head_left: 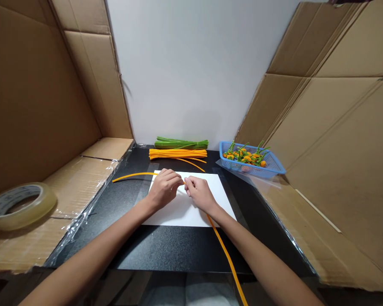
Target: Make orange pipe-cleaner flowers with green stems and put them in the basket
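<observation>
Over the white sheet (191,216), my left hand (166,187) and my right hand (198,191) almost meet, both with fingers closed. Each pinches an orange pipe cleaner (226,254), a bit of which shows between the fingertips. One orange length sticks out leftward past my left hand. Another runs from under my right wrist down over the table's front edge. Whether these are one piece or two is hidden by the hands. Behind them lie a bundle of orange pipe cleaners (178,154) and a bundle of green pipe cleaners (181,143), with two loose orange ones in front.
A blue plastic basket (271,171) at the back right holds several small orange-and-green pieces. A roll of clear tape (46,208) lies on cardboard at the left. Cardboard walls (344,140) flank the black tabletop (175,250), and a white wall (194,72) stands behind.
</observation>
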Tool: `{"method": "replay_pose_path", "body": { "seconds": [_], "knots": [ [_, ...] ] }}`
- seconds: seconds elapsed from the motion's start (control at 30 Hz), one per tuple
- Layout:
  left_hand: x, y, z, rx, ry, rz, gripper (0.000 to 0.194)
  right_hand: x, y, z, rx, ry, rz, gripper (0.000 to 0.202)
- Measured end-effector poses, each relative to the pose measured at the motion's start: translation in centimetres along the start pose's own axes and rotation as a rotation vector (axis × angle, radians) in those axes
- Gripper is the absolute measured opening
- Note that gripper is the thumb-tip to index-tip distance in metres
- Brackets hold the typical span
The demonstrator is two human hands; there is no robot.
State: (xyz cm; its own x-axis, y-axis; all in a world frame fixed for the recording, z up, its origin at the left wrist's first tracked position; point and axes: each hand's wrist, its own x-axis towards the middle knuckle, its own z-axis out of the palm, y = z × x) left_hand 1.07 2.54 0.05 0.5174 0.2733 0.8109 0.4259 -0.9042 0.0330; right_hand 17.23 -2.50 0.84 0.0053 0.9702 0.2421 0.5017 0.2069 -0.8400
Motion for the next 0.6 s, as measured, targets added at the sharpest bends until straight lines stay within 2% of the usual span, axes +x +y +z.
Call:
{"method": "replay_pose_path", "body": {
  "seconds": [0.2, 0.27, 0.33, 0.43, 0.5, 0.6],
  "knots": [
    [-0.1, -0.2, 0.0, 0.082, -0.003, 0.163, 0.022, 0.4, 0.7, 0.6, 0.291, -0.108, 0.247, 0.038],
    [-0.1, -0.2, 0.1, 0.099, -0.031, 0.174, 0.021, 0.4, 0.8, 0.6, 0.245, -0.105, 0.251, 0.039],
    [-0.1, -0.3, 0.2, 0.122, -0.078, 0.120, 0.019, 0.3, 0.8, 0.4, 0.042, -0.043, 0.128, 0.039],
    [-0.1, -0.3, 0.4, 0.115, -0.166, -0.036, 0.016, 0.1, 0.9, 0.0, -0.293, 0.019, -0.109, 0.031],
    [-0.1, -0.3, 0.4, 0.044, -0.221, -0.171, 0.011, 0.1, 1.0, -0.2, -0.380, -0.009, -0.181, 0.026],
    [-0.2, -0.5, 0.5, -0.100, -0.271, -0.351, 0.008, 0.2, 1.2, -0.6, -0.376, -0.077, -0.205, 0.020]
  ]
}}
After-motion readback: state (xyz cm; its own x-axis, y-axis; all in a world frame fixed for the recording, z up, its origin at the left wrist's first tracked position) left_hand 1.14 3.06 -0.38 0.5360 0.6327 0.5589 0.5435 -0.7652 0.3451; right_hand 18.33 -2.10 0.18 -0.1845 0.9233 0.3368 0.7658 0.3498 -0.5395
